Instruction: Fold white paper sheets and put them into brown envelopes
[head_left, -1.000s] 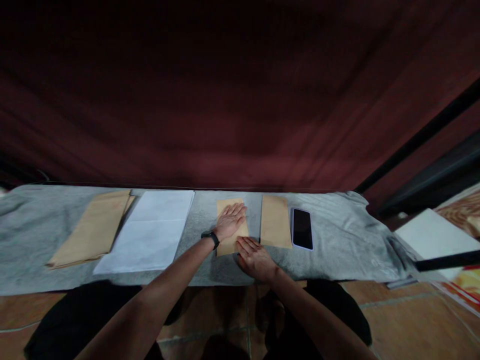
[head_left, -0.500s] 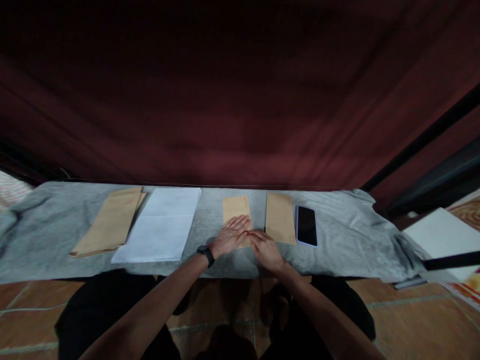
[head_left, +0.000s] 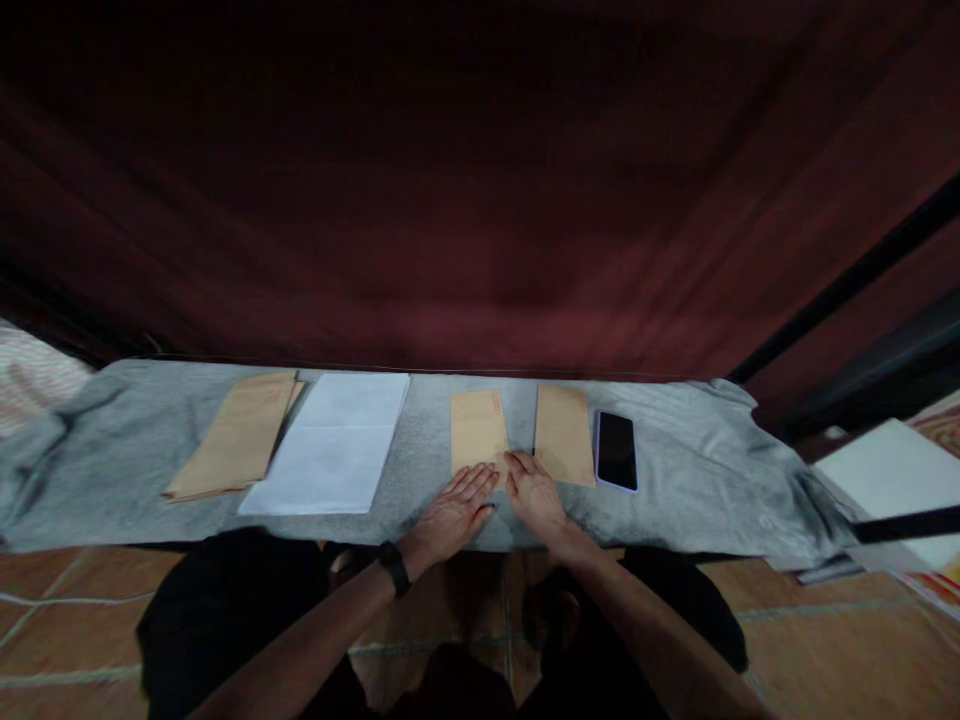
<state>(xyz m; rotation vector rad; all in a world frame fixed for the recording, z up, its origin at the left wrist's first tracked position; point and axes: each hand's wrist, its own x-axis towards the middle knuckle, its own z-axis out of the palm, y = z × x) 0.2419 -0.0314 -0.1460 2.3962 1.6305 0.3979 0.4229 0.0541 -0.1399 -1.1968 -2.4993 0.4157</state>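
The brown envelope [head_left: 478, 425] lies flat on the cloth-covered worktop [head_left: 697, 480] in front of the person, red print at its far right corner. The left hand [head_left: 450, 513] rests palm down across its near edge, fingers stretched out and slightly spread, its grip loose and clamped on nothing. The right hand [head_left: 534, 495] touches the near right corner; whether its fingertips pinch the paper or only press it, the dim view does not tell. The two hands probably bear down together so that the paper stays flat. A second envelope [head_left: 564, 435] and a phone [head_left: 616, 452] lie to the right, the white sheets [head_left: 334, 440] and an envelope pile [head_left: 244, 430] to the left, seemingly spaced for working room.
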